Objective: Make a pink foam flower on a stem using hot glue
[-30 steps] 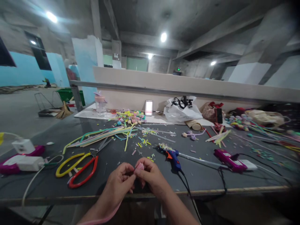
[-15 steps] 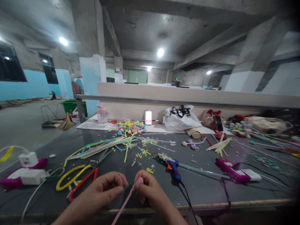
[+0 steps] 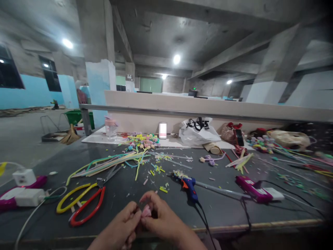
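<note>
Near the counter's [image 3: 223, 211] front edge: red-and-yellow scissors [image 3: 83, 203] left, blue glue gun [image 3: 189, 185] right. Between them, left hand [image 3: 122, 229] and right hand [image 3: 161, 222] together, fingertips pinched on a pink pipe cleaner [image 3: 146, 210].

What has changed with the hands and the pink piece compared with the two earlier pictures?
Half a second ago the hands were apart, with a pink strand hanging from the right hand. Now the left hand has come back against the right hand, and both pinch a small pink piece; no strand shows. The scissors and the glue gun lie as before on the table.
</note>
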### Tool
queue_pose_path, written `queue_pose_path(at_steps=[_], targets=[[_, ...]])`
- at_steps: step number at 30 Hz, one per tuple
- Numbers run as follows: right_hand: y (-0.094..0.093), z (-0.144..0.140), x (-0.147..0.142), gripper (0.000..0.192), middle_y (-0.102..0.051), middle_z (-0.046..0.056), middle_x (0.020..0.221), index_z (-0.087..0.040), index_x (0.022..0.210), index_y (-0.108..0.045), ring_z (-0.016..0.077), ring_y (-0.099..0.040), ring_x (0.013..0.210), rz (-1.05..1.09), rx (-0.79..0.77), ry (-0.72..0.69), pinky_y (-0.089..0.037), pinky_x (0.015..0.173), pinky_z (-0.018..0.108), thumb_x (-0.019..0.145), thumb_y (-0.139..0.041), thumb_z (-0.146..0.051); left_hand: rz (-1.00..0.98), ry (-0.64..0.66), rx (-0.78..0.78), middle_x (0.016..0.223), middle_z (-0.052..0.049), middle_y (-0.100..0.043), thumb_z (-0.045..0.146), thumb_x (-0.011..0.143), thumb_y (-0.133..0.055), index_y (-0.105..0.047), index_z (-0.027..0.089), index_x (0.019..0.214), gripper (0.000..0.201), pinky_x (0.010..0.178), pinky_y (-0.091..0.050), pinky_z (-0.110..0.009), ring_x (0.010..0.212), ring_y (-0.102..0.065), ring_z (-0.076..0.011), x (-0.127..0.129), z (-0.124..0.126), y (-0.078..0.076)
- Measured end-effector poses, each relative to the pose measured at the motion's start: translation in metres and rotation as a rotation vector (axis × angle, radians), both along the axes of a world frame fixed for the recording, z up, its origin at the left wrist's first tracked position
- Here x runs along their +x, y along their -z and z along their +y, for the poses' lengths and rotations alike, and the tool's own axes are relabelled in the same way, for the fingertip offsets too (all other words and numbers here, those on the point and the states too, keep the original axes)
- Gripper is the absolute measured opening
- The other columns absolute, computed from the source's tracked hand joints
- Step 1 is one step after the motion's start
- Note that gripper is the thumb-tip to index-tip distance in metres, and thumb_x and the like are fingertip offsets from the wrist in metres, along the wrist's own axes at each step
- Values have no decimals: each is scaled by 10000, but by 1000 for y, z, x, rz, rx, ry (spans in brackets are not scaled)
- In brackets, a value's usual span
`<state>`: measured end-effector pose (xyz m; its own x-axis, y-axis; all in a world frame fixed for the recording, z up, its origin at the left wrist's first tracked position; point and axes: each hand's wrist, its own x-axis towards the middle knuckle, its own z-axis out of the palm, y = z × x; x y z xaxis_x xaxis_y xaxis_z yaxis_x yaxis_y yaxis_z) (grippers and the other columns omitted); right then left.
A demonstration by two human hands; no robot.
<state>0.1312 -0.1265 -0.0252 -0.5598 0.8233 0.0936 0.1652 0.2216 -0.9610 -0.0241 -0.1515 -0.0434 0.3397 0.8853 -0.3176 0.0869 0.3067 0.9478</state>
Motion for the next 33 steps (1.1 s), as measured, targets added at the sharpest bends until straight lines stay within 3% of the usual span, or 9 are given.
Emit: queue_pose_path(at_steps=[3,6,15,18,22,26,30,33], targets=[[-17,-8,6,514,-579,-39,752,-244,1136,-450,115,-551,715,-227,185,-34,-401,630,205,663,-579,-91,43,52,19,531,76,-454,649,737,-420,-406,210,781,441,332,-169,-155,346,-255,-28,-4,-6,-7],[-30,-14,11,534,-632,-10,823,-257,1167,-441,128,-576,759,-347,259,-40,-407,686,224,684,-558,-61,60,136,50,519,52,-496,637,770,-370,-444,185,793,458,343,-172,-170,341,-256,-29,-3,-10,-11],[-15,-17,11,477,-621,-4,819,-236,1075,-553,125,-571,738,-81,0,-6,-445,664,228,641,-609,-45,-56,154,105,504,82,-384,581,767,-459,-431,178,704,409,372,-176,-178,386,-252,-35,-1,-16,-14],[-21,-21,12,328,-620,-2,817,-229,964,-627,128,-552,739,-141,102,1,-429,651,228,679,-594,-69,-123,155,121,528,89,-350,537,775,-492,-477,171,808,368,388,-184,-176,410,-246,-38,-2,-17,-14],[-32,-23,16,143,-614,2,803,-208,862,-652,129,-536,743,-227,272,-13,-411,659,233,757,-575,-150,-147,159,55,571,68,-423,535,791,-472,-497,168,854,373,404,-217,-175,430,-303,-42,-5,-17,-11],[-32,-20,20,230,-609,-3,826,-222,890,-644,126,-537,757,-246,333,-36,-413,681,237,726,-570,-79,-196,127,-61,544,61,-466,579,779,-448,-508,167,784,417,410,-245,-170,409,-335,-38,-5,-18,-8],[-30,-18,21,307,-615,-6,845,-232,920,-639,130,-542,798,-221,392,-80,-418,726,253,703,-554,-31,-192,184,-140,515,51,-509,587,755,-480,-524,169,820,425,364,-239,-169,348,-340,-34,-5,-18,-11],[-27,-17,21,402,-615,0,898,-257,1043,-605,131,-550,828,-197,335,-53,-426,762,270,710,-557,-38,-201,201,-149,486,59,-500,572,764,-480,-502,176,809,399,337,-234,-165,320,-314,-33,-5,-18,-16]])
